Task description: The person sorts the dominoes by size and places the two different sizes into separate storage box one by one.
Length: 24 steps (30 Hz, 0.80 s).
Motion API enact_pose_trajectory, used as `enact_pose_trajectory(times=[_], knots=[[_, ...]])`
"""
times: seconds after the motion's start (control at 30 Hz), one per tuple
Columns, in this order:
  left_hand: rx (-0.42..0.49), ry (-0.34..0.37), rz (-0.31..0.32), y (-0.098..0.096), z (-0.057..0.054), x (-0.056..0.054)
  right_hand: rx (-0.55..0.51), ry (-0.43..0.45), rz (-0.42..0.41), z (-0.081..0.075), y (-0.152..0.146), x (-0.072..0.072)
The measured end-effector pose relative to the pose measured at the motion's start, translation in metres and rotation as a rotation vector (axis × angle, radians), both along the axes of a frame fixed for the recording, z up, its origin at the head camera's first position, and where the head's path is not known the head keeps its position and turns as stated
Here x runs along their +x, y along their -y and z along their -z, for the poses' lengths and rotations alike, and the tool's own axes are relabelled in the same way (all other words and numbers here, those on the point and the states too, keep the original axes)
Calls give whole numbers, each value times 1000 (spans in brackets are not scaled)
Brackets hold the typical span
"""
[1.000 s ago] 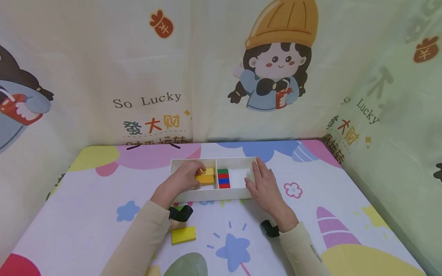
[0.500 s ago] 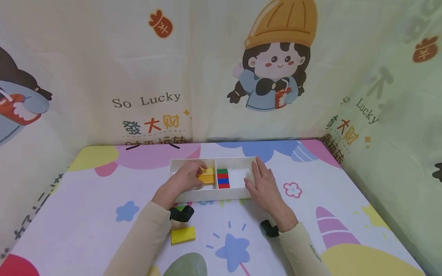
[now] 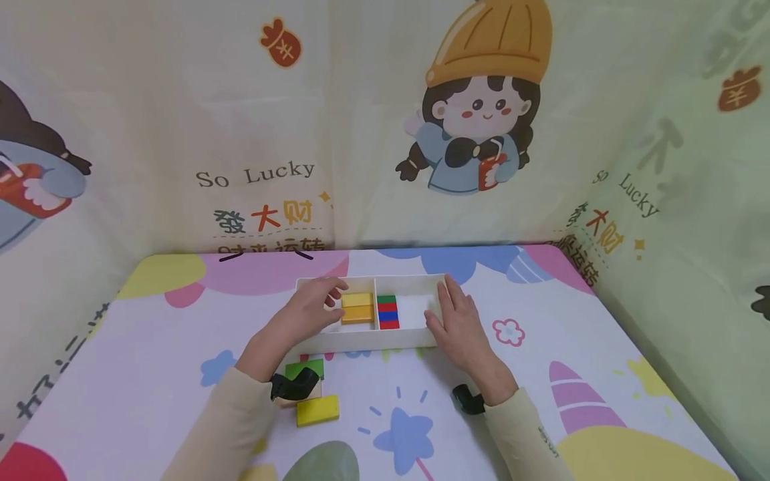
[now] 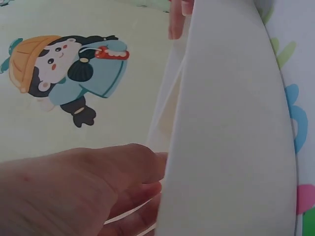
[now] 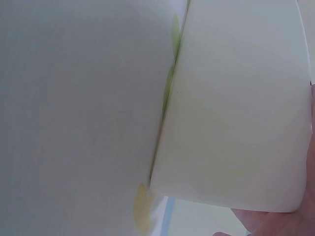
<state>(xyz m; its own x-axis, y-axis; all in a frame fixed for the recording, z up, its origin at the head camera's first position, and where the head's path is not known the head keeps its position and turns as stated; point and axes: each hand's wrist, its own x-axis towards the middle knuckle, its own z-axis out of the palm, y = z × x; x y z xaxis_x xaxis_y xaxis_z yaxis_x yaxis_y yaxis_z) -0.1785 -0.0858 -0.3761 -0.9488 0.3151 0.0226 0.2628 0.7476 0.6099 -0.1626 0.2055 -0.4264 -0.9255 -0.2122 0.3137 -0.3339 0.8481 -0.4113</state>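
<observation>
White box [image 5: 236, 108] wall fills most of right half; right hand [image 5: 288, 223] against its end. Printed tabletop [image 5: 83, 118] left.

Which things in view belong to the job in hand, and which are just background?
Likely the job:
white divided box
pale-yellow block and orange block inside
green-red-blue row inside
loose green block, bright-yellow block

Just background:
patterned tablecloth
printed backdrop

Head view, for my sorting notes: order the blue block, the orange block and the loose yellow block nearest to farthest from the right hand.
From the right hand:
1. Blue block, right compartment.
2. Orange block, left compartment.
3. Loose yellow block, on the table.
</observation>
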Motion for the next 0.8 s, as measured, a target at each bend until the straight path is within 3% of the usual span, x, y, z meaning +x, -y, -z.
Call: enact_pose_trajectory(times=[0.27,0.53,0.8], knots=[[-2,-98,-20,14,-6,15,6,2,3,2,0,-2],[55,-217,-4,25,-11,33,6,-13,2,1,1,-2],[75,-232,-10,34,-10,47,10,7,9,0,3,-1]])
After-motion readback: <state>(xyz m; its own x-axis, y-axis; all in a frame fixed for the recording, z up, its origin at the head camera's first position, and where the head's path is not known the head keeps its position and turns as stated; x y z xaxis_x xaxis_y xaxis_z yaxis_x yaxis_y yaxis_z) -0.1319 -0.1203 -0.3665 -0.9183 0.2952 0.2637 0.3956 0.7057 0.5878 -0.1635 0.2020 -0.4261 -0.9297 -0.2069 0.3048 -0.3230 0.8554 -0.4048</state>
